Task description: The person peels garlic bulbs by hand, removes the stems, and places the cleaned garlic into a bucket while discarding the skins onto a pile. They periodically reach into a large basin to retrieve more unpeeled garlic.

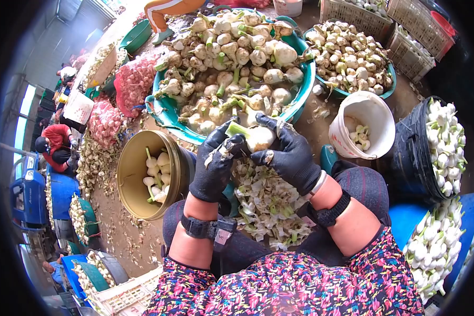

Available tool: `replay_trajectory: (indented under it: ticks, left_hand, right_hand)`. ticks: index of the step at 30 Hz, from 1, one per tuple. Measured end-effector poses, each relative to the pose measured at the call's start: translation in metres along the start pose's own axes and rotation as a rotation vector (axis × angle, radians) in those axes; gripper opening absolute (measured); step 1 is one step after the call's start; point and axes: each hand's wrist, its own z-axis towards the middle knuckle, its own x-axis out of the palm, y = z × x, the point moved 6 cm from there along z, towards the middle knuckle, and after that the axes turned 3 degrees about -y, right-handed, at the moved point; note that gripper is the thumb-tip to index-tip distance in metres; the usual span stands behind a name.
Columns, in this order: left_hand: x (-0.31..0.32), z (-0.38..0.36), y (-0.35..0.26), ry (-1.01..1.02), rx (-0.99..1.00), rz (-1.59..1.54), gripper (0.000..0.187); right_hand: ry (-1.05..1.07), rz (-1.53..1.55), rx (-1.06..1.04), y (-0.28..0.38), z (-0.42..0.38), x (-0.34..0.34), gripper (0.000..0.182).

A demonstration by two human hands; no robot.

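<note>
My left hand (214, 167), in a dark glove, is closed around the green stem end of a garlic bulb (261, 138). My right hand (292, 158), gloved too, grips the round white side of the same bulb. Bits of skin cling to both gloves. Just beyond my hands is a wide teal basin (306, 96) heaped with unpeeled garlic bulbs (224, 50), some in murky water. Below my hands, a pile of peeled skins (266, 203) lies between my knees.
At my left stands a tan bucket (183, 158) with peeled bulbs; at right, a white bucket (347, 150) with a few. Black (413, 158) and blue (407, 213) containers of white bulbs flank my right side. Pink mesh sacks (134, 79) and a co-worker in red (57, 142) are leftward.
</note>
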Motion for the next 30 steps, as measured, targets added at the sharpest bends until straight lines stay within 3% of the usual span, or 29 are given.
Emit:
replay_trajectory:
  ticks: [2,3,5,6,8,10,13,16,17,18,19,21,24,26,27,28,29,30]
  left_hand:
    - [0.002,0.000,0.012,0.030,-0.053,-0.085,0.029]
    - [0.004,0.000,0.015,0.061,-0.107,-0.170,0.029]
    - [0.003,-0.006,0.012,0.048,-0.125,-0.228,0.029]
    - [0.003,-0.007,0.011,0.037,-0.141,-0.286,0.029]
    - [-0.001,-0.006,0.013,0.008,-0.192,-0.376,0.029]
    - [-0.006,-0.006,0.019,-0.025,-0.250,-0.468,0.030]
    - [0.001,0.002,-0.025,0.141,0.607,0.512,0.021]
    - [0.011,-0.004,-0.020,0.142,0.483,0.474,0.023]
    - [0.013,-0.004,-0.015,0.163,0.459,0.492,0.023]
    - [0.012,-0.006,-0.019,0.174,0.593,0.531,0.020]
    - [0.014,-0.009,-0.018,0.174,0.592,0.532,0.020]
    - [0.009,-0.007,0.009,0.126,-0.036,-0.060,0.019]
    - [0.005,-0.009,0.001,0.131,-0.082,-0.204,0.032]
    - [0.001,-0.011,0.018,0.107,-0.135,-0.307,0.032]
    - [-0.001,-0.011,0.025,0.083,-0.191,-0.409,0.033]
    - [-0.004,-0.007,0.022,0.073,-0.047,-0.222,0.025]
    - [-0.004,-0.007,0.025,0.076,-0.051,-0.221,0.025]
    - [-0.004,-0.004,0.021,0.080,-0.050,-0.169,0.022]
  right_hand:
    - [0.038,-0.694,-0.493,0.021,-0.004,0.005,0.068]
    - [0.038,-0.693,-0.492,0.022,-0.005,0.007,0.068]
    - [-0.041,-0.043,-0.022,0.006,-0.004,0.002,0.060]
    - [-0.042,-0.043,-0.025,0.008,0.000,-0.004,0.060]
    - [-0.031,0.439,0.353,-0.009,0.006,-0.015,0.054]
    - [-0.062,0.334,0.326,-0.004,0.001,-0.014,0.052]
    - [-0.058,0.166,0.170,-0.004,0.001,-0.009,0.054]
    - [0.008,-0.387,-0.394,0.028,-0.002,0.000,0.056]
    - [0.011,-0.387,-0.394,0.032,-0.003,-0.001,0.056]
    - [0.061,-0.595,-0.492,0.040,-0.006,0.004,0.058]
    - [0.109,-0.803,-0.589,0.043,-0.009,0.010,0.059]
    - [0.108,-0.760,-0.563,0.041,-0.009,0.009,0.058]
    - [0.108,-0.678,-0.514,0.037,-0.008,0.009,0.056]
    - [-0.010,0.120,0.234,-0.003,-0.004,0.001,0.045]
    - [-0.012,0.122,0.235,-0.005,-0.004,-0.004,0.045]
    - [0.212,0.416,0.471,-0.016,-0.011,0.004,0.039]
    - [0.440,0.710,0.703,-0.019,-0.022,0.016,0.035]
    - [0.408,0.673,0.839,-0.015,-0.033,0.026,0.032]
